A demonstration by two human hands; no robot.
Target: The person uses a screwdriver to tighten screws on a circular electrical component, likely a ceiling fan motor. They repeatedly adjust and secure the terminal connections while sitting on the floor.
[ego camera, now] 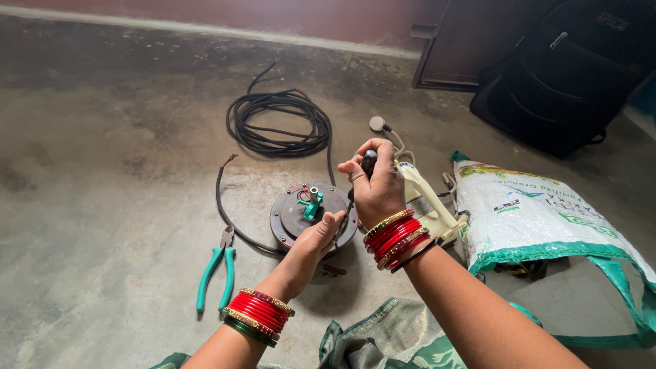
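So the whole thing is happening on a bare concrete floor point(102, 171), with a big black suitcase point(567, 75) shoved against the far wall on the right and a dark wooden frame point(454, 48) just left of it. Nearer in on the right there's a white woven sack with green trim point(540, 219) lying flat. Next down in size is a coil of black cable point(279, 123) further back, with one loose end curling round toward the front. Right in the middle sits the round dark motor unit point(301, 219), flat on the floor with a short shaft sticking up and some teal and red bits on top. Just beside it on the right is a cream-coloured clothes iron point(427, 198), partly hidden behind the wrist. The right hand point(376, 184) is closed tight in a fist around the dark handle of a screwdriver point(367, 162), held upright over the motor's right edge; the tip I can't make out. The left hand point(316, 239) rests on the motor's near rim, fingers curled against it, steadying more than grabbing. Green-handled pliers point(217, 270) lie to the left, apart from everything. Both wrists wear red bangles.
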